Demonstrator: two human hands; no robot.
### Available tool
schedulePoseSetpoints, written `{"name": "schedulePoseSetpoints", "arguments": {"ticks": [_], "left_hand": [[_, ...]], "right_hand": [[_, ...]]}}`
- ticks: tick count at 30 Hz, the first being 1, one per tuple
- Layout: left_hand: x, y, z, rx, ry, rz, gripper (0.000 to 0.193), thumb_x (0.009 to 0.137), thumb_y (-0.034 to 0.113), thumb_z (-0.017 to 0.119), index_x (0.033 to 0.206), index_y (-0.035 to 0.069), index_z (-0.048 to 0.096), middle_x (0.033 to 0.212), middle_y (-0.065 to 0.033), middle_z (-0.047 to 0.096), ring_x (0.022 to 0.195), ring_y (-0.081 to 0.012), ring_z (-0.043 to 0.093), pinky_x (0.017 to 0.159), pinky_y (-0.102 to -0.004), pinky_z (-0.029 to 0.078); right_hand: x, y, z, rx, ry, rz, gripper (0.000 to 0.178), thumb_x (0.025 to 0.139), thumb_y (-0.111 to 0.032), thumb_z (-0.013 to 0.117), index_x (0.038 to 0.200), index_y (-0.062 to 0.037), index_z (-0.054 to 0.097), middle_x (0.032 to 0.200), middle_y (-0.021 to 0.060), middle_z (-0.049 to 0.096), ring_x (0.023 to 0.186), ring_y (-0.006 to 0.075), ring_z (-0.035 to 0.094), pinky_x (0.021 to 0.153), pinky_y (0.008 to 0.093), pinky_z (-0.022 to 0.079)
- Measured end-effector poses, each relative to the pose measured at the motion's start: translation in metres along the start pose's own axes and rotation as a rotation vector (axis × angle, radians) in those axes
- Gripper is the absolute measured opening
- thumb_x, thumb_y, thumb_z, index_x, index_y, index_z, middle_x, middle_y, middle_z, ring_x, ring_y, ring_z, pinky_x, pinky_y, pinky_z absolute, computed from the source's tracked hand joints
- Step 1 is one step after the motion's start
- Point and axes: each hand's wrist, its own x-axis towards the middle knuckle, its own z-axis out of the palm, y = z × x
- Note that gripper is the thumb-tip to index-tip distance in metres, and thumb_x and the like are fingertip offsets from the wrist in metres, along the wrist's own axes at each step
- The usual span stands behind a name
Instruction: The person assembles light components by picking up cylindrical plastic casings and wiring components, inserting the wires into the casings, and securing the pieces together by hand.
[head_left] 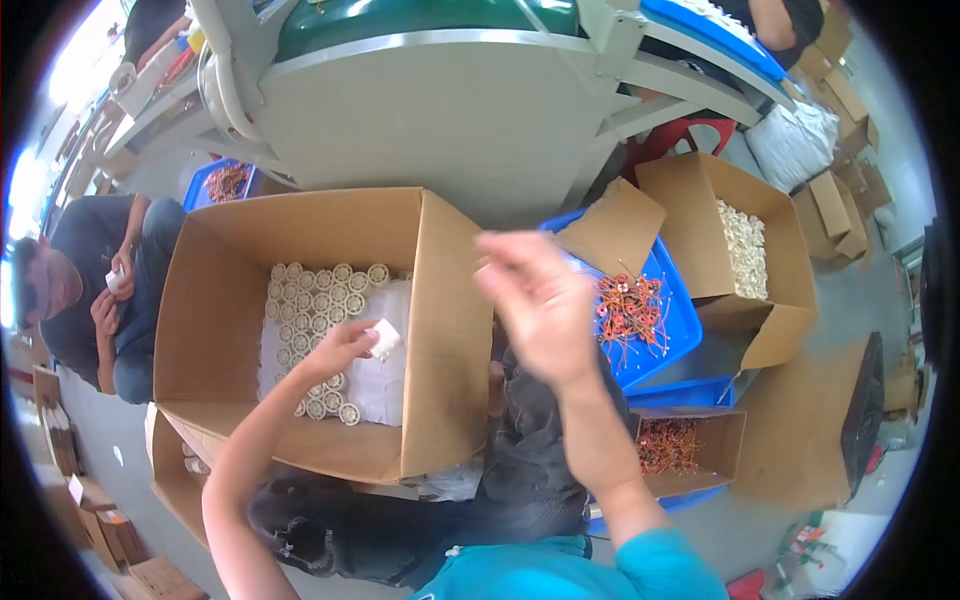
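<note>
My left hand (340, 352) reaches over the big cardboard box (448, 300) and grips a small white plastic part (384, 340) between thumb and fingers. Below it, rows of round cream-white plastic pieces (342, 272) with openwork faces stand on a white sheet (385, 390) inside the box. My right hand (545, 310) is raised just right of the box wall, near the blue tray (683, 325). Motion blurs it, but the fingers and thumb look stretched and apart, with nothing visible between them.
Red-orange wired parts (632, 310) lie in the blue tray, under a cardboard flap (615, 222). A carton of small cream pieces (742, 250) stands behind it; a smaller box (720, 455) holds more wires. Grey machinery (430, 120) is ahead. A co-worker (95, 290) sits left.
</note>
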Motion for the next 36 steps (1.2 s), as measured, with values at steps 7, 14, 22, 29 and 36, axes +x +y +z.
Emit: {"name": "schedulePoseSetpoints", "arguments": {"ticks": [7, 14, 22, 29, 36], "left_hand": [[-0.109, 0.063, 0.052, -1.276, 0.165, 0.509, 0.045, 0.107, 0.024, 0.036, 0.139, -0.007, 0.040, 0.133, -0.0235, 0.053, 0.122, -0.0415, 0.054, 0.107, -0.0426, 0.048], [-0.101, 0.031, 0.089, -1.403, 0.183, 0.659, 0.046, 0.101, 0.032, 0.054, 0.128, -0.004, 0.046, 0.121, -0.0178, 0.057, 0.120, -0.0378, 0.056, 0.108, -0.0477, 0.045], [-0.095, 0.038, 0.100, -1.161, 0.406, 0.533, 0.042, 0.089, 0.021, 0.074, 0.121, 0.003, 0.055, 0.109, -0.0068, 0.063, 0.098, -0.0145, 0.063, 0.080, -0.0295, 0.055], [-0.110, 0.035, 0.102, -1.189, 0.376, 0.552, 0.052, 0.084, 0.027, 0.078, 0.123, 0.003, 0.053, 0.113, -0.0074, 0.063, 0.104, -0.0140, 0.061, 0.084, -0.0295, 0.052], [-0.118, 0.046, 0.091, -0.930, 0.434, 0.552, 0.069, 0.074, 0.032, 0.086, 0.125, 0.001, 0.052, 0.119, -0.0088, 0.060, 0.103, -0.0154, 0.060, 0.091, -0.0324, 0.050]], "right_hand": [[0.036, 0.108, -0.158, -0.912, -0.048, 0.210, 0.020, 0.077, -0.005, 0.065, 0.093, 0.0020, 0.074, 0.092, 0.0250, 0.069, 0.087, 0.0398, 0.069, 0.078, 0.0432, 0.055], [0.019, 0.192, -0.150, -1.293, -0.050, 0.325, 0.018, 0.073, -0.007, 0.063, 0.083, 0.0055, 0.071, 0.086, 0.0319, 0.066, 0.089, 0.0452, 0.067, 0.079, 0.0500, 0.054], [0.003, 0.169, -0.150, -1.324, -0.117, 0.293, 0.018, 0.080, -0.008, 0.061, 0.094, 0.0003, 0.068, 0.100, 0.0260, 0.068, 0.095, 0.0470, 0.064, 0.079, 0.0519, 0.051], [0.007, 0.139, -0.189, -0.989, 0.402, -0.223, 0.019, 0.090, -0.006, 0.061, 0.105, 0.0009, 0.069, 0.097, 0.0174, 0.070, 0.087, 0.0294, 0.067, 0.077, 0.0387, 0.053], [0.007, 0.037, -0.140, -0.381, 0.502, -0.256, 0.019, 0.093, -0.006, 0.061, 0.109, 0.0035, 0.066, 0.094, 0.0082, 0.069, 0.077, 0.0152, 0.063, 0.072, 0.0274, 0.051]]}}
